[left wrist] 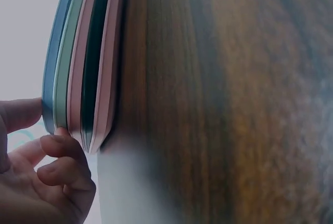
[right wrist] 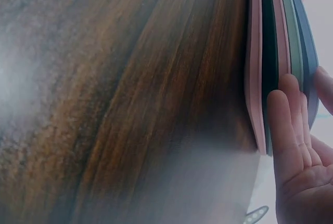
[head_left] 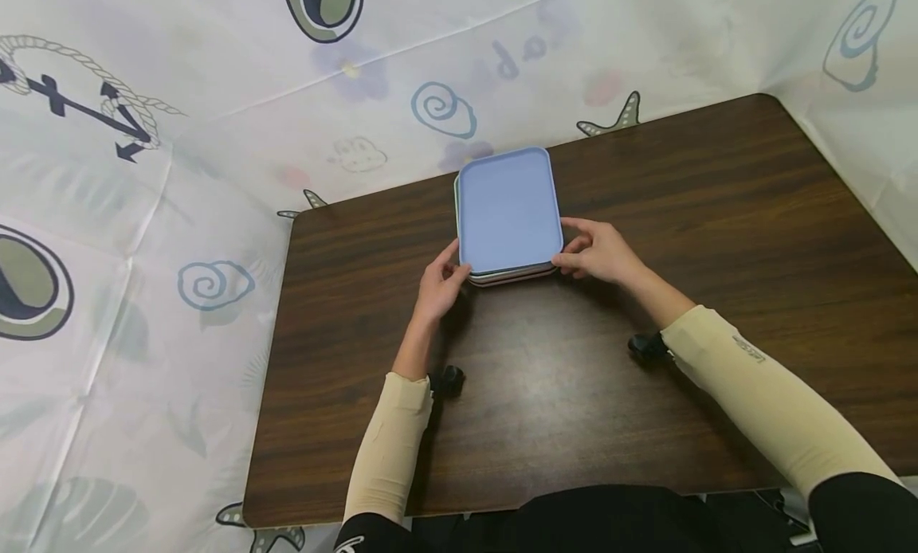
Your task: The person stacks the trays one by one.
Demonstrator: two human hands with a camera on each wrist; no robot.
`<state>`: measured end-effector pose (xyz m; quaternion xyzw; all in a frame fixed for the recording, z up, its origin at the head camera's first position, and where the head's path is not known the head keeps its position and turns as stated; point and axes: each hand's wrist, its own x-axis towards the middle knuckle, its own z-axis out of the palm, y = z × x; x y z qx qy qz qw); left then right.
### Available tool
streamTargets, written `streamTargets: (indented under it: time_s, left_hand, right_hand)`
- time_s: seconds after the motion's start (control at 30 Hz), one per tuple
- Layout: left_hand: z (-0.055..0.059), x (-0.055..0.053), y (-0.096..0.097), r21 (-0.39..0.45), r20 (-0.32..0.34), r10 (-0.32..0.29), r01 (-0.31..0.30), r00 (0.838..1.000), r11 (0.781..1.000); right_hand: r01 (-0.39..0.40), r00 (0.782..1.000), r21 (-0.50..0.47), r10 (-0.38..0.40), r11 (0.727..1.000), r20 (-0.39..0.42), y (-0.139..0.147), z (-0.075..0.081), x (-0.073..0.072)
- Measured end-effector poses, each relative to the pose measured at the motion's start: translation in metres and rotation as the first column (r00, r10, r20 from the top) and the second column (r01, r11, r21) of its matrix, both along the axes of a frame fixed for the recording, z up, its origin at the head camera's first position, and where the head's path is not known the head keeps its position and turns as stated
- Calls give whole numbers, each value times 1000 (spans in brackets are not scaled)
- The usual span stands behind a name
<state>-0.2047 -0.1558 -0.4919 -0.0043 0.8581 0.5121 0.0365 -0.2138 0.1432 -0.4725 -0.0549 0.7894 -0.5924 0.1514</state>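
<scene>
A stack of several rectangular trays lies near the back edge of the table, with a light blue tray point(head_left: 511, 210) on top. Below it the edges of a green tray point(left wrist: 64, 89), two pink trays and a dark green tray point(right wrist: 269, 52) show. My left hand point(head_left: 437, 286) holds the near left corner, its thumb on the blue tray's rim and its fingers by the green edge. At the near right corner my right hand point(head_left: 598, 252) holds the blue tray's rim with its thumb, while its fingers lie along the stack's side.
The stack stands on a dark wooden table point(head_left: 717, 218) with rounded corners. A white patterned cloth point(head_left: 237, 123) hangs behind and beside the table. Black wrist devices point(head_left: 448, 382) sit below both hands, at the ends of the cream sleeves point(head_left: 760, 386).
</scene>
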Motion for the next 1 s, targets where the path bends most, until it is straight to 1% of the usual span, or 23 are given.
streamTargets:
  time_s: [0.13, 0.3, 0.43, 0.73, 0.87, 1.0]
  left_hand:
    - [0, 1, -1, -52, -33, 4, -6, 999, 999]
    - [2, 2, -2, -57, -51, -1, -2, 999, 998]
    - [5, 3, -3, -44, -54, -4, 1, 999, 999]
    - [10, 6, -3, -17, -36, 5, -6, 999, 1000]
    - [14, 9, -2, -9, -31, -5, 4, 1000, 1000]
    - [21, 12, -4, -18, -27, -30, 30, 999, 999]
  right_hand:
    - [0, 1000, 32, 1, 1000, -24, -2, 0, -3]
    - [2, 1000, 49, -1, 999, -26, -4, 2, -4]
    - [-7, 1000, 58, 8, 998, -14, -5, 4, -5]
    - [-24, 1000, 61, 25, 998, -4, -3, 6, -4]
    - [-35, 999, 75, 35, 997, -8, -1, 9, 0]
    - [-57, 998, 106, 61, 993, -34, 1, 16, 4]
